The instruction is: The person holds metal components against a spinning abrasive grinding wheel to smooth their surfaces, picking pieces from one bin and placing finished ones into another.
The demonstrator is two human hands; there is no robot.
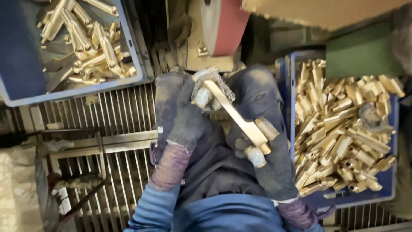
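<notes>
Gloved left hand [182, 114] and right hand [262, 141] grip brass handle [235, 117], ends hidden.

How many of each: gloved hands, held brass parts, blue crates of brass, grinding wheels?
Gloved hands: 2, left hand and right hand
Brass part held between them: 1, brass piece
Blue crates of brass parts: 2, left crate and right crate
Grinding wheel: 1, red wheel
Total: 6

We have one view, worn on the head, looking steeply down and close over our gloved hands, with a slatted metal grate floor [120, 116] beneath.
</notes>
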